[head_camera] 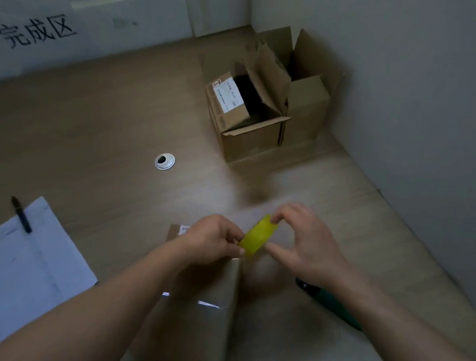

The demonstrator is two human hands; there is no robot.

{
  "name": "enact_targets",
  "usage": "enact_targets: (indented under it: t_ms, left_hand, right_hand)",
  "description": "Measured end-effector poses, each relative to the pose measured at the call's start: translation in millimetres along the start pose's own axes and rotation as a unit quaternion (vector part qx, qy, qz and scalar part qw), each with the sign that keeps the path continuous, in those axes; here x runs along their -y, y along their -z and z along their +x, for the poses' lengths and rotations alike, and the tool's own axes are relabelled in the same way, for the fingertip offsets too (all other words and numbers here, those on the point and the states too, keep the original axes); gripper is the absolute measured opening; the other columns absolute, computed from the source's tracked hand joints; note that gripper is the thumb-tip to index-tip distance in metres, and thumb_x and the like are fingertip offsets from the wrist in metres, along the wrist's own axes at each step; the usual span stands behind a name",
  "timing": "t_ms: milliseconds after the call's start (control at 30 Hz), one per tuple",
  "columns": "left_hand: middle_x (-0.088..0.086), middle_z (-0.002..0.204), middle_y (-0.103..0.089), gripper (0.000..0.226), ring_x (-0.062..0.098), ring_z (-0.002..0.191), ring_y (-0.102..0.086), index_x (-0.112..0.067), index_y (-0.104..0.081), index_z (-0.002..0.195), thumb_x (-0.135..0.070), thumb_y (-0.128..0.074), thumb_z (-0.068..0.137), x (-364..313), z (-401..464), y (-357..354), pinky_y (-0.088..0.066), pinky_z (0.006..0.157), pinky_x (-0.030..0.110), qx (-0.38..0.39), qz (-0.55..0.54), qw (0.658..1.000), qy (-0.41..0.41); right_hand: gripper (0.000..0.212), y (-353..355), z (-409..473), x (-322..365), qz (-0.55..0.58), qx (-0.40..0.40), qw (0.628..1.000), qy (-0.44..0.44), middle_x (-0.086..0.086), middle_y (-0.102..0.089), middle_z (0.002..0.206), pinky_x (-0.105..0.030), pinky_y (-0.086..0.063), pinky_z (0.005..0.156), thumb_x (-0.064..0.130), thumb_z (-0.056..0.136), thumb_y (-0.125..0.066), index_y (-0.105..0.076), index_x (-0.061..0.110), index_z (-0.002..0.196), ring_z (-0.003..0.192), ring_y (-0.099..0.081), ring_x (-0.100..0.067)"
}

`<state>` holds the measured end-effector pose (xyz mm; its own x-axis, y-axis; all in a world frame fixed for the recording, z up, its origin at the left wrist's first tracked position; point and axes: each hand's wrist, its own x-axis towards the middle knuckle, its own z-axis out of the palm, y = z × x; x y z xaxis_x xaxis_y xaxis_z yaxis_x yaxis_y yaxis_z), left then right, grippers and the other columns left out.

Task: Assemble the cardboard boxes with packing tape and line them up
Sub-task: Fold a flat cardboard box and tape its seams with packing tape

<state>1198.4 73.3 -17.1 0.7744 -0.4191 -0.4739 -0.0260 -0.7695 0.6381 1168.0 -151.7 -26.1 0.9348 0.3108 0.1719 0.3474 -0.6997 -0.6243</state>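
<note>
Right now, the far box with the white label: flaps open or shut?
Open. The labelled box has its top flaps standing up and apart, with the dark inside showing.

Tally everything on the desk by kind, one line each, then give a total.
Cardboard boxes: 3, two open at the back, one under the hands
Yellow tape roll: 1
Paper sheets: 1 stack
Black pen: 1
Green-handled tool: 1
Total: 7

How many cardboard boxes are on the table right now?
3: one open box mid-table, a second open box behind it by the wall, and a box under both hands. More may be out of view.
</note>
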Motion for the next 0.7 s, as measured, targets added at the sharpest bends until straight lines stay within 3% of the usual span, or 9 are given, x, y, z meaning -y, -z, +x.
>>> enact_targets:
  t_ms: [67, 100, 200, 267, 367, 433, 567, 633, 700]
  left_hand:
    - [-0.009, 0.056, -0.055, 0.005, 0.006, 0.054, -0.047, -0.018, -0.075, 0.083, -0.019, -0.078, 0.079, 11, -9, -6, -0.038, 0.058, 0.029, -0.060, -0.009, 0.998, -0.007]
    - [-0.007, 0.059, -0.057, 0.006, 0.009, 0.058, -0.051, -0.018, -0.075, 0.085, -0.020, -0.077, 0.079, 14, -11, -8, -0.041, 0.060, 0.030, -0.084, 0.006, 0.996, -0.010]
    - [-0.005, 0.069, -0.066, 0.010, 0.014, 0.069, -0.060, -0.025, -0.074, 0.087, -0.027, -0.074, 0.077, 14, -14, -11, -0.045, 0.065, 0.030, -0.121, 0.013, 0.992, -0.015]
    - [-0.006, 0.073, -0.069, 0.012, 0.013, 0.073, -0.062, -0.029, -0.073, 0.086, -0.026, -0.071, 0.075, 13, -14, -13, -0.046, 0.067, 0.028, -0.136, -0.013, 0.991, -0.016]
    - [-0.006, 0.074, -0.069, 0.016, 0.005, 0.066, -0.058, -0.031, -0.072, 0.083, -0.016, -0.073, 0.076, 12, -18, -15, -0.043, 0.063, 0.022, -0.173, -0.053, 0.983, -0.008]
    - [-0.004, 0.073, -0.068, 0.020, 0.001, 0.056, -0.052, -0.028, -0.072, 0.082, -0.010, -0.075, 0.076, 11, -19, -15, -0.037, 0.054, 0.015, -0.189, -0.093, 0.977, -0.008]
    - [-0.001, 0.067, -0.062, 0.021, -0.001, 0.047, -0.043, -0.020, -0.074, 0.080, -0.001, -0.078, 0.073, 12, -15, -13, -0.034, 0.051, 0.015, -0.189, -0.187, 0.964, 0.008]
    - [-0.001, 0.064, -0.060, 0.028, 0.002, 0.049, -0.044, -0.024, -0.071, 0.075, 0.003, -0.079, 0.071, 13, -12, -13, -0.037, 0.054, 0.018, -0.191, -0.218, 0.957, 0.017]
    - [0.000, 0.063, -0.061, 0.031, 0.007, 0.052, -0.048, -0.027, -0.070, 0.071, 0.003, -0.080, 0.069, 16, -10, -14, -0.040, 0.058, 0.021, -0.193, -0.244, 0.950, 0.021]
  right_hand:
    - [0.037, 4, -44, -17, -0.032, -0.086, 0.993, -0.077, 0.002, -0.058, 0.098, -0.024, -0.038, 0.079, 0.037, 0.068, -0.069, -0.061, 0.018, 0.098, 0.093, -0.054, -0.019]
    - [0.040, 3, -69, -28, -0.070, -0.078, 0.987, -0.123, 0.001, -0.060, 0.099, -0.024, -0.038, 0.078, 0.039, 0.068, -0.069, -0.063, 0.018, 0.101, 0.093, -0.054, -0.019]
    - [0.053, -7, -135, -55, -0.200, 0.083, 0.947, -0.237, -0.001, -0.062, 0.106, -0.035, -0.050, 0.080, 0.044, 0.066, -0.075, -0.063, 0.024, 0.114, 0.098, -0.058, -0.025]
    - [0.050, -14, -155, -68, -0.235, 0.128, 0.932, -0.246, -0.002, -0.064, 0.107, -0.038, -0.053, 0.078, 0.042, 0.068, -0.073, -0.065, 0.025, 0.115, 0.096, -0.060, -0.028]
    - [0.046, -16, -156, -70, -0.218, 0.101, 0.943, -0.229, -0.003, -0.068, 0.111, -0.038, -0.054, 0.079, 0.044, 0.082, -0.050, -0.065, 0.022, 0.120, 0.096, -0.065, -0.030]
    - [0.049, -9, -146, -59, -0.144, 0.048, 0.960, -0.235, 0.000, -0.069, 0.115, -0.031, -0.052, 0.078, 0.044, 0.089, -0.038, -0.064, 0.021, 0.124, 0.100, -0.067, -0.025]
    - [0.036, 13, -109, -19, 0.016, -0.010, 0.995, -0.102, 0.017, -0.067, 0.109, -0.011, -0.044, 0.079, 0.043, 0.090, -0.048, -0.064, 0.030, 0.120, 0.096, -0.063, 0.001]
    - [0.031, 18, -89, -4, 0.024, 0.004, 0.999, -0.023, 0.026, -0.063, 0.103, -0.009, -0.043, 0.075, 0.039, 0.089, -0.055, -0.063, 0.033, 0.118, 0.090, -0.059, 0.010]
    - [0.031, 18, -73, 2, -0.005, 0.026, 0.999, 0.024, 0.027, -0.059, 0.097, -0.013, -0.044, 0.069, 0.039, 0.088, -0.056, -0.064, 0.033, 0.118, 0.083, -0.058, 0.008]
